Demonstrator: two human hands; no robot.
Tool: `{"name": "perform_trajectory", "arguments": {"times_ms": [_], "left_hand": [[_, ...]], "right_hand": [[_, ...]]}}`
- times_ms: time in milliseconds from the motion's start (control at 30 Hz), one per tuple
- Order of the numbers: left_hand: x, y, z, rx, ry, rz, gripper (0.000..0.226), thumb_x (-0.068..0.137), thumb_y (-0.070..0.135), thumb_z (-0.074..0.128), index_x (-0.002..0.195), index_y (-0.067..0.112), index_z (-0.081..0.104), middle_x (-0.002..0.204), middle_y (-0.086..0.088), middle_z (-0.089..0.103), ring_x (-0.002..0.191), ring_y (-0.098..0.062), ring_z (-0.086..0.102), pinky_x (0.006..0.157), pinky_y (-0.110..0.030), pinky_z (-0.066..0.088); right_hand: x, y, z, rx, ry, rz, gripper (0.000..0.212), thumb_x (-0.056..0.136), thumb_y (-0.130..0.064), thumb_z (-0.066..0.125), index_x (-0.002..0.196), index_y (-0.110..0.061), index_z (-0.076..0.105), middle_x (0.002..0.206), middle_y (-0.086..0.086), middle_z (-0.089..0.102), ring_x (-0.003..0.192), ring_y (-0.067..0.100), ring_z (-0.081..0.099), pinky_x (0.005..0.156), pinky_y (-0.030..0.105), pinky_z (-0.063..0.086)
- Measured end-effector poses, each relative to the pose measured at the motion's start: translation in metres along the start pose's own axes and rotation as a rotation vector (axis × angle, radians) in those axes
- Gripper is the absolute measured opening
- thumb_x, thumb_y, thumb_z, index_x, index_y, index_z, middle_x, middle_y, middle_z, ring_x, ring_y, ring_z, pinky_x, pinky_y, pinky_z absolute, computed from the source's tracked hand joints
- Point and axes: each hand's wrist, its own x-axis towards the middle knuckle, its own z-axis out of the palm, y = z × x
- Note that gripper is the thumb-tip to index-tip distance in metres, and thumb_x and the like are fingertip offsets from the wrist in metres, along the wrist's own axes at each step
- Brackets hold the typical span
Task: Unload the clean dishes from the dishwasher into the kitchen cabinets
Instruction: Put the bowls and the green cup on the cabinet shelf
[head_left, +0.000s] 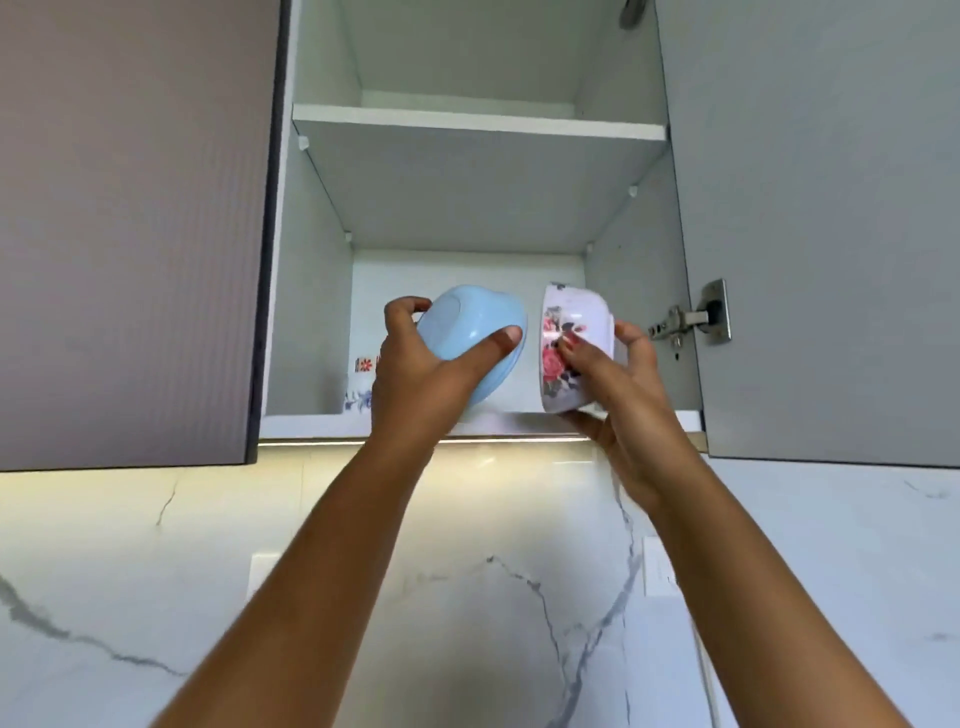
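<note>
Head view: two hands (415, 384) (631, 415), two bowls (467, 332) (574, 312)

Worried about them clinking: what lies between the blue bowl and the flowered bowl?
Nothing: the head view shows a narrow bare gap between the blue bowl and flowered bowl, only the cabinet's back wall behind.

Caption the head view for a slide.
The left hand holds a blue bowl, right hand a flowered bowl, both at the bottom shelf of the open cabinet.
</note>
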Motion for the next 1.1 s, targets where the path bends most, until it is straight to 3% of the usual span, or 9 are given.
{"name": "perform_trajectory", "arguments": {"times_ms": [133,267,400,533,633,733,900,967,1100], "left_hand": [[0.044,-0.011,0.03,0.217,-0.042,-0.028,0.079,0.061,0.064,0.073,0.121,0.031,0.034,0.115,0.001,0.05,0.097,-0.022,0.053,0.079,-0.033,0.049],[0.065,-0.028,0.059,0.536,-0.194,-0.026,0.089,0.058,0.067,0.073,0.123,0.021,0.033,0.118,-0.006,0.054,0.105,-0.028,0.057,0.083,-0.036,0.046],[0.075,-0.037,0.08,0.78,-0.302,-0.008,0.096,0.059,0.069,0.071,0.13,0.018,0.032,0.125,-0.008,0.053,0.115,-0.03,0.054,0.086,-0.035,0.043],[0.079,-0.043,0.092,0.906,-0.408,-0.039,0.092,0.06,0.067,0.071,0.129,0.017,0.034,0.127,-0.006,0.054,0.118,-0.027,0.053,0.086,-0.033,0.041],[0.081,-0.043,0.101,0.983,-0.475,-0.049,0.091,0.062,0.066,0.07,0.13,0.016,0.034,0.126,-0.005,0.054,0.117,-0.026,0.053,0.083,-0.031,0.041],[0.086,-0.038,0.106,1.041,-0.577,-0.068,0.09,0.064,0.066,0.068,0.132,0.016,0.037,0.131,-0.005,0.052,0.119,-0.026,0.051,0.088,-0.032,0.042],[0.088,-0.034,0.111,1.097,-0.721,-0.083,0.085,0.074,0.067,0.059,0.138,0.015,0.037,0.143,-0.007,0.043,0.127,-0.027,0.044,0.095,-0.033,0.037],[0.091,-0.034,0.113,1.136,-0.785,-0.077,0.086,0.078,0.069,0.053,0.141,0.015,0.033,0.147,-0.007,0.038,0.13,-0.027,0.041,0.099,-0.036,0.035],[0.1,-0.036,0.12,1.214,-0.86,-0.041,0.084,0.082,0.07,0.046,0.143,0.015,0.032,0.149,-0.007,0.037,0.13,-0.027,0.041,0.101,-0.036,0.034]], "right_hand": [[0.065,0.001,-0.009,-0.277,0.046,-0.047,0.065,0.073,-0.04,0.077,0.123,-0.033,0.037,0.12,0.002,0.057,0.099,0.016,0.065,0.078,0.03,0.057],[0.106,0.015,-0.028,-0.603,0.068,-0.01,0.073,0.066,-0.045,0.081,0.12,-0.031,0.034,0.12,0.004,0.051,0.106,0.025,0.058,0.089,0.043,0.054],[0.127,0.024,-0.042,-0.771,0.046,0.136,0.074,0.07,-0.044,0.079,0.125,-0.022,0.035,0.12,0.007,0.051,0.104,0.027,0.057,0.068,0.033,0.055],[0.137,0.032,-0.05,-1.047,0.006,0.281,0.08,0.066,-0.052,0.078,0.124,-0.018,0.036,0.116,0.008,0.052,0.104,0.03,0.057,0.081,0.041,0.055],[0.141,0.039,-0.054,-1.193,-0.002,0.329,0.083,0.067,-0.055,0.074,0.13,-0.015,0.036,0.126,0.01,0.053,0.115,0.03,0.053,0.093,0.039,0.048],[0.144,0.045,-0.05,-1.351,-0.012,0.374,0.082,0.069,-0.058,0.066,0.131,-0.014,0.036,0.128,0.009,0.054,0.121,0.031,0.049,0.094,0.037,0.042],[0.152,0.048,-0.047,-1.48,-0.027,0.395,0.063,0.077,-0.052,0.059,0.124,-0.013,0.043,0.118,0.007,0.058,0.113,0.028,0.053,0.085,0.034,0.037],[0.155,0.046,-0.048,-1.488,-0.084,0.415,0.053,0.078,-0.049,0.063,0.114,-0.014,0.046,0.114,0.006,0.059,0.104,0.025,0.054,0.089,0.031,0.04],[0.164,0.049,-0.052,-1.48,-0.165,0.405,0.087,0.072,-0.048,0.074,0.136,-0.012,0.028,0.131,0.012,0.05,0.116,0.029,0.053,0.097,0.04,0.047]]}}
